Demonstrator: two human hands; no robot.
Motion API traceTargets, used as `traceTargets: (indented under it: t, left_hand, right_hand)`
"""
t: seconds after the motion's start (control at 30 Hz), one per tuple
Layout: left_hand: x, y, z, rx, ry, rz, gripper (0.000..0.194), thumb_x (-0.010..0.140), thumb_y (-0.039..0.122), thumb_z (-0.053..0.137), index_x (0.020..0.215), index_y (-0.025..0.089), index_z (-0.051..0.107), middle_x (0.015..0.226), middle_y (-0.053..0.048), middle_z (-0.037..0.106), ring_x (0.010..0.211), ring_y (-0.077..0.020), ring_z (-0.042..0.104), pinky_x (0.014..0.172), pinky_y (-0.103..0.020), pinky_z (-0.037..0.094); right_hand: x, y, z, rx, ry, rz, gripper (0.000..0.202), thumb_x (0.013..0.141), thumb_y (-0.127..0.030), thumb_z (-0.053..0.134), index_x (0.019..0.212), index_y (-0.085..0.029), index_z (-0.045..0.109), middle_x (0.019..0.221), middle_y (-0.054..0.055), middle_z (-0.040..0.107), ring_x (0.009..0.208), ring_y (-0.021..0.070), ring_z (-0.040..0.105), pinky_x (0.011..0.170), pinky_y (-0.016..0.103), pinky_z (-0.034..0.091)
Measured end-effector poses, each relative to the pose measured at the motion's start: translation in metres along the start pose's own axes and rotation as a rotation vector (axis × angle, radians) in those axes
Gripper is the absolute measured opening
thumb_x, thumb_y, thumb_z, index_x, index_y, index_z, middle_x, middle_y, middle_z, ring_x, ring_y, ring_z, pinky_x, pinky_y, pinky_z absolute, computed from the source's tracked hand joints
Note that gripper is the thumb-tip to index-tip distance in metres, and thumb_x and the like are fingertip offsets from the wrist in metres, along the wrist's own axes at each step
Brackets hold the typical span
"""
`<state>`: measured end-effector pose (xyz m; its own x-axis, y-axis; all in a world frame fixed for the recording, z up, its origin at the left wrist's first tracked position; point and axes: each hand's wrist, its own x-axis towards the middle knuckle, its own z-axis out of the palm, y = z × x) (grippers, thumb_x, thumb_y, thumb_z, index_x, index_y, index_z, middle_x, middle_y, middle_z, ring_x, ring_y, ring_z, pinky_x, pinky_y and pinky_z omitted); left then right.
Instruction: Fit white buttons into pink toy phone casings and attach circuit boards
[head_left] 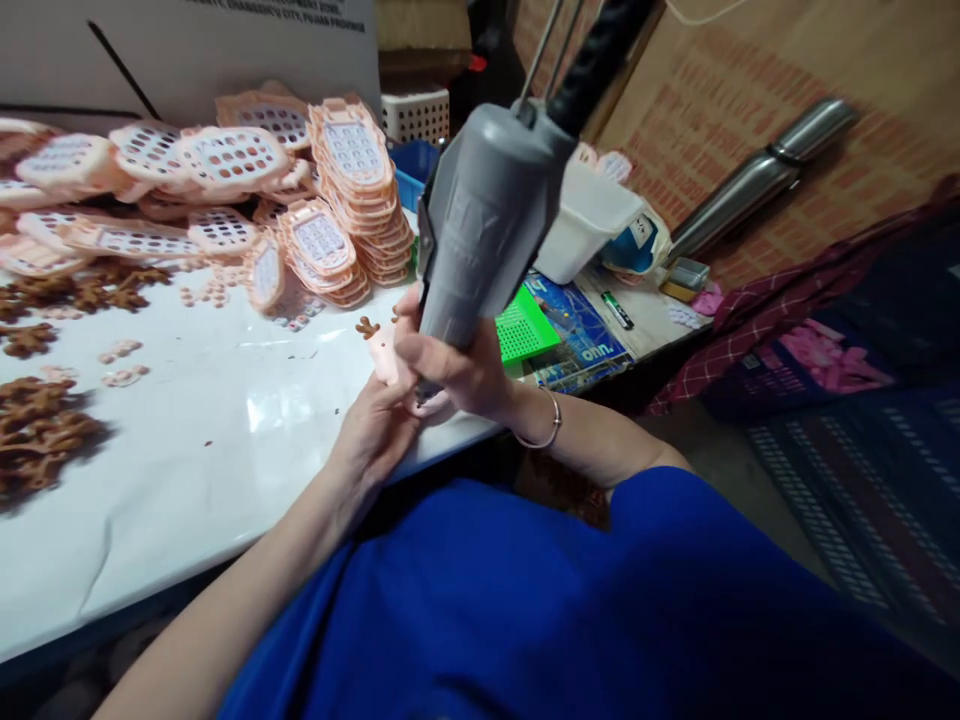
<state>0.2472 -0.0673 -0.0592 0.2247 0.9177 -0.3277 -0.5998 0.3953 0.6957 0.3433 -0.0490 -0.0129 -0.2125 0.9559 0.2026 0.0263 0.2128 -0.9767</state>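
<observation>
My right hand (472,375) is wrapped round the lower end of a grey electric screwdriver (491,210), which hangs from above with its tip pointing down. Under that tip, my left hand (379,425) grips a pale pink plastic toy piece (384,362) at the table's near edge. A small brown antler (367,327) sticks up from the piece's far end. The two hands are close together, and they and the screwdriver hide much of the piece. Whether the tip touches a screw cannot be seen.
Stacked pink toy phone panels (356,170) stand behind, with more heaped leftward. Brown antler parts (45,430) lie on the white table (247,480). At right are a green perforated tray (525,325), a white bin (585,220) and a steel flask (757,180).
</observation>
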Motion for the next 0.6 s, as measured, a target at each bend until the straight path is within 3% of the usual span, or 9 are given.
traceTargets:
  t: [0.07,0.13,0.23,0.3,0.33,0.4,0.47,0.53,0.6]
  left_hand:
    - [-0.002,0.001,-0.004,0.082,0.016,0.032,0.03,0.065,0.014,0.071,0.094,0.018,0.065,0.084,-0.002,0.069,0.074,-0.0153,0.063,0.068,-0.026,0.052]
    - [-0.008,0.006,-0.01,0.173,0.036,0.105,0.031,0.067,0.02,0.074,0.097,0.018,0.065,0.091,-0.003,0.069,0.081,-0.0165,0.063,0.075,-0.026,0.051]
    - [-0.024,0.02,-0.024,0.466,0.116,0.353,0.04,0.069,0.021,0.076,0.108,0.022,0.067,0.11,-0.002,0.068,0.107,-0.0197,0.059,0.096,-0.027,0.042]
    - [-0.034,0.028,-0.036,0.718,0.191,0.548,0.039,0.072,0.021,0.075,0.111,0.025,0.068,0.115,-0.001,0.068,0.111,-0.0209,0.058,0.103,-0.028,0.037]
    - [-0.038,0.03,-0.041,0.798,0.227,0.62,0.038,0.072,0.02,0.075,0.109,0.025,0.069,0.114,-0.001,0.069,0.109,-0.0215,0.059,0.104,-0.03,0.037]
    - [-0.044,0.032,-0.051,0.809,0.298,0.69,0.04,0.067,0.016,0.078,0.105,0.026,0.071,0.111,-0.002,0.07,0.107,-0.0226,0.061,0.105,-0.033,0.037]
    - [-0.048,0.033,-0.059,0.729,0.368,0.708,0.041,0.061,0.011,0.081,0.098,0.026,0.072,0.111,-0.002,0.07,0.111,-0.024,0.06,0.108,-0.037,0.035]
    - [-0.05,0.034,-0.064,0.654,0.414,0.714,0.036,0.058,0.007,0.082,0.088,0.026,0.073,0.108,-0.003,0.071,0.118,-0.0244,0.057,0.111,-0.04,0.031]
    - [-0.053,0.035,-0.067,0.664,0.424,0.708,0.031,0.056,0.004,0.082,0.078,0.025,0.073,0.101,-0.004,0.073,0.12,-0.0243,0.056,0.113,-0.041,0.027]
  right_hand:
    - [0.005,-0.004,-0.008,0.1,-0.024,-0.119,0.039,0.076,-0.059,0.06,0.095,-0.026,0.054,0.06,-0.005,0.048,0.05,0.0132,0.05,0.058,0.031,0.052]
    - [0.01,-0.011,-0.02,0.033,0.051,-0.213,0.039,0.078,-0.06,0.055,0.101,-0.028,0.053,0.068,-0.003,0.054,0.058,0.0153,0.056,0.064,0.033,0.055]
    - [0.01,-0.017,-0.043,-0.251,0.387,-0.376,0.046,0.08,-0.064,0.048,0.112,-0.031,0.049,0.104,0.004,0.059,0.1,0.022,0.062,0.092,0.04,0.052]
    - [0.004,-0.014,-0.053,-0.435,0.586,-0.463,0.051,0.077,-0.068,0.047,0.116,-0.034,0.048,0.12,0.006,0.054,0.125,0.028,0.049,0.098,0.045,0.048]
    - [-0.001,-0.01,-0.055,-0.512,0.613,-0.465,0.052,0.075,-0.069,0.05,0.115,-0.036,0.05,0.121,0.007,0.053,0.129,0.0308,0.044,0.098,0.048,0.048]
    - [-0.012,0.0,-0.048,-0.602,0.507,-0.4,0.048,0.071,-0.065,0.061,0.109,-0.038,0.054,0.119,0.007,0.053,0.129,0.0343,0.043,0.095,0.051,0.048]
    - [-0.02,0.009,-0.031,-0.559,0.307,-0.328,0.049,0.07,-0.058,0.068,0.111,-0.036,0.054,0.122,0.008,0.053,0.12,0.0333,0.05,0.092,0.05,0.051]
    - [-0.021,0.015,-0.008,-0.371,0.131,-0.209,0.061,0.071,-0.057,0.068,0.123,-0.031,0.047,0.129,0.01,0.05,0.105,0.0276,0.059,0.083,0.044,0.056]
    - [-0.015,0.02,0.011,-0.112,-0.025,0.005,0.074,0.073,-0.057,0.067,0.133,-0.026,0.036,0.125,0.013,0.052,0.088,0.02,0.064,0.071,0.036,0.059]
